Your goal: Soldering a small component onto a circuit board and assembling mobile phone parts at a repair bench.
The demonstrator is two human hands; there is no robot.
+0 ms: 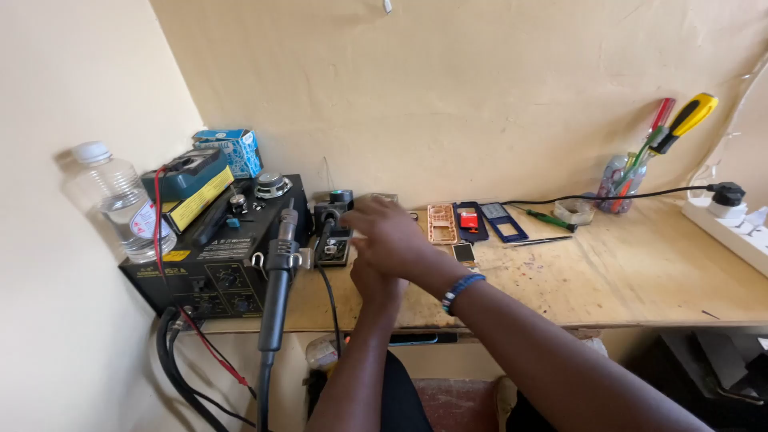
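My right hand [390,234] reaches left across the wooden bench [640,272], a blue beaded band on its wrist. Its fingertips rest at a small black unit with a knob [331,237] that stands beside a black rework station [220,260]. I see nothing held in it. My left hand [374,288] lies just under the right one, mostly covered, so its fingers are hidden. A black hot-air handle [277,280] hangs on the station's right side, close to both hands.
Phone parts lie to the right of the hands: a tan frame [442,223], blue housings [472,221] and a small screen [462,254]. Further right are a green screwdriver [550,218], a tool jar [620,181] and a power strip [732,228]. A plastic bottle [120,204] stands at the left.
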